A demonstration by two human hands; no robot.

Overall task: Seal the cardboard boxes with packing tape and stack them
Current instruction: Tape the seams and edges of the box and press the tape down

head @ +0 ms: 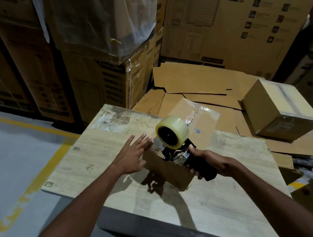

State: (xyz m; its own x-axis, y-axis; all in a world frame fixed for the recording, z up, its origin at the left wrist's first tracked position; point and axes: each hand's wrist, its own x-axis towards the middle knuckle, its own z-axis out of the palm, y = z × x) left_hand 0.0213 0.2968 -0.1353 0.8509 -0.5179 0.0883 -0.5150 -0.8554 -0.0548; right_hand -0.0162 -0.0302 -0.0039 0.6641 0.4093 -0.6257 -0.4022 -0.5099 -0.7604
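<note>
Cardboard box [167, 171] sits on the table [220, 205] in the head view. The left hand [133, 155] lays straight, spread fingers against the box's left side, likely to steady it. The right hand [207, 162] wraps its fingers round the handle of the tape dispenser [173, 152], which sits at the box's near top edge, probably to run tape over the seam. Behind the box, to its right, lies a taped box [279, 107].
</note>
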